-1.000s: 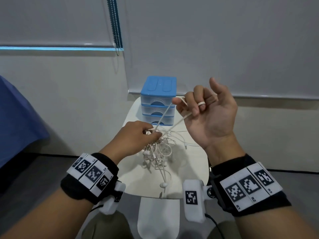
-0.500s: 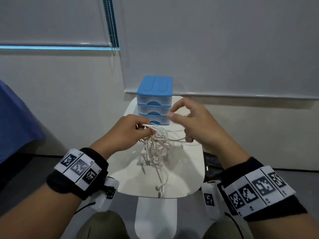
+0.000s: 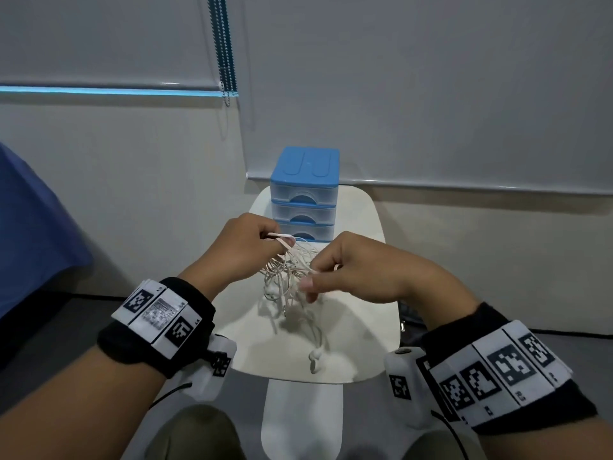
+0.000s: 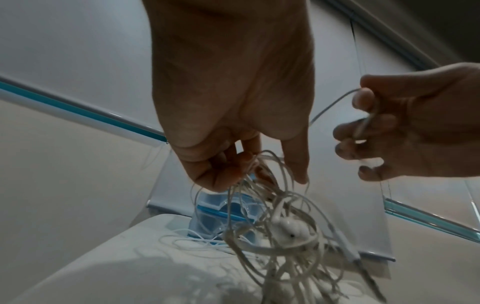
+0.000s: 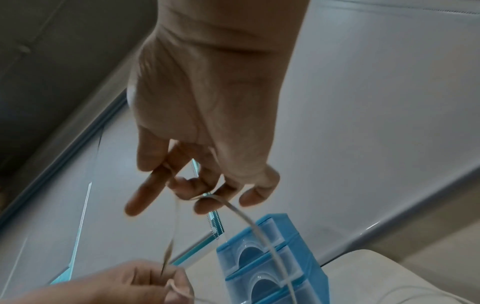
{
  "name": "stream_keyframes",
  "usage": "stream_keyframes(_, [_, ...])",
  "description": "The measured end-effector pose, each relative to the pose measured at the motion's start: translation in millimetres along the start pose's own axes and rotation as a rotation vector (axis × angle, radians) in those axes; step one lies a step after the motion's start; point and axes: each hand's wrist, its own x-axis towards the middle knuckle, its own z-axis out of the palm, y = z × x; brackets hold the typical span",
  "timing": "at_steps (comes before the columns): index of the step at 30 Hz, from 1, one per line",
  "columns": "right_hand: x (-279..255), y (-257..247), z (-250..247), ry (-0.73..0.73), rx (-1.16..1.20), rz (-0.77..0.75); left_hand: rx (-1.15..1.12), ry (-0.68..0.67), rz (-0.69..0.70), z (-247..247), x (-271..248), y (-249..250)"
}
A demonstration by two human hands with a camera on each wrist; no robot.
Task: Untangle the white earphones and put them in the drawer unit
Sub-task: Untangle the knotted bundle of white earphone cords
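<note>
A tangle of white earphones [image 3: 287,277] hangs between both hands above the small white table [image 3: 365,327], with one earbud [image 3: 315,356] trailing near the table's front edge. My left hand [image 3: 252,247] pinches a bunch of cable loops [image 4: 259,185] at the top of the knot. My right hand [image 3: 345,270] pinches a single strand [image 5: 233,207] that runs across to the left hand. An earbud [image 4: 288,230] dangles in the knot below the left fingers. The blue three-drawer unit [image 3: 303,194] stands at the table's back with all drawers closed.
The table stands on a white pedestal [image 3: 302,419] between my knees. A wall with roller blinds and a bead chain [image 3: 225,44] is right behind the drawer unit. A blue cloth [image 3: 30,234] is at the far left, and grey floor surrounds the table.
My right hand came down from a raised, palm-up pose beside the drawer unit and turned over, now pinching a strand low at the knot. The left hand kept its hold.
</note>
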Motion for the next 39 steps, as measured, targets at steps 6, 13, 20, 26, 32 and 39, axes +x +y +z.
stream_keyframes(6, [-5, 6, -9, 0.368, 0.331, -0.124, -0.015, -0.11, -0.019, 5, -3, -9])
stream_keyframes(13, [-12, 17, -19, 0.883, 0.44, -0.15, 0.108, -0.172, 0.002, 8, -5, -16])
stream_keyframes(20, [-27, 53, 1, 0.735, 0.06, 0.338, 0.31, -0.244, 0.0, 23, -15, -28])
stream_keyframes(26, [-28, 63, 16, 0.564, -0.218, 0.602, 0.363, -0.177, -0.005, 27, -19, -31])
stream_keyframes(32, [-5, 37, 43, 0.463, -0.095, 0.259, 0.22, -0.242, -0.002, 25, -23, -31])
stream_keyframes(39, [20, 59, 86, 0.382, -0.048, 0.29, -0.03, -0.245, -0.12, 27, -27, -31])
